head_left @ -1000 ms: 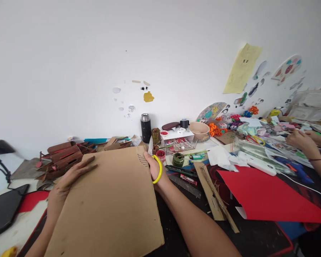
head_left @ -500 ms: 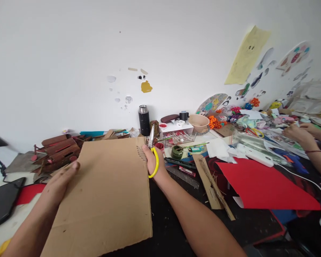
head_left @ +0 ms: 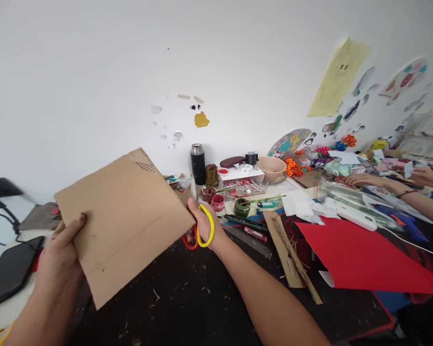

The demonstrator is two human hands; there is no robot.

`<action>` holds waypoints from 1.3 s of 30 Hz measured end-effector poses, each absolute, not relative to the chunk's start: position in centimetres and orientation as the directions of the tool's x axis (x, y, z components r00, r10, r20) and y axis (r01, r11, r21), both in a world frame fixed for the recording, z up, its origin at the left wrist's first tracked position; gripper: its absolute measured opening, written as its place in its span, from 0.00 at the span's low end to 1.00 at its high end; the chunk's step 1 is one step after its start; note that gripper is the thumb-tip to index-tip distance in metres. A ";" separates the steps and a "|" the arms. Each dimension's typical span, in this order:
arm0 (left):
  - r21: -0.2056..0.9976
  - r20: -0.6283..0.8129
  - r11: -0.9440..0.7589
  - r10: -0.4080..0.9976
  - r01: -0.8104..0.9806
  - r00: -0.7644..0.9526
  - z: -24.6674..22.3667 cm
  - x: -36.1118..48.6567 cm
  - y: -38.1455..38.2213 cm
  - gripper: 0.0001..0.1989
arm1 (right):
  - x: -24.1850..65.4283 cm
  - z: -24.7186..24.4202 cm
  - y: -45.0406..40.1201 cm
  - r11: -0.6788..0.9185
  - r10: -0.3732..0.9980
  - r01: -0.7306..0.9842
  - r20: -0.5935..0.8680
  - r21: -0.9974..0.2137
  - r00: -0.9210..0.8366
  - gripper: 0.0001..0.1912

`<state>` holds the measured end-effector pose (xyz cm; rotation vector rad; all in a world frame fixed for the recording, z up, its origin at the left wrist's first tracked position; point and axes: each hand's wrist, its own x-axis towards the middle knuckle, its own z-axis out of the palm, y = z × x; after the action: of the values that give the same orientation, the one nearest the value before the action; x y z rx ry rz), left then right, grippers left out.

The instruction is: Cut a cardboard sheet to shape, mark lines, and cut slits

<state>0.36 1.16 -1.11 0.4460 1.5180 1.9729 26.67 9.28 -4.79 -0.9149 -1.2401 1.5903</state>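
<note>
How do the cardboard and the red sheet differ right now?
Colour: the cardboard is plain brown, the red sheet bright red.
Pose: the cardboard is held up at a tilt in the left hand; the red sheet lies on the table.
Condition: the cardboard has a ridged patch near one corner; the red sheet has a corner curled, showing white.
Shared: both are flat sheets.

The cardboard [head_left: 126, 216] is matt, the scissors' handles [head_left: 212, 227] glossy plastic, the red paper [head_left: 353, 254] smooth.
</note>
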 end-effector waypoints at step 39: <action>0.937 -0.060 -0.237 0.617 -0.258 -0.785 -2.2 2.3 1.7 0.26 | 25.9 -6.2 9.1 -0.068 0.913 -0.167 0.006 -0.984 -0.407 0.40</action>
<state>2.34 1.74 -2.22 0.4378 1.4675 2.0582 25.89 9.06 -6.24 -0.8685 -1.3497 1.6123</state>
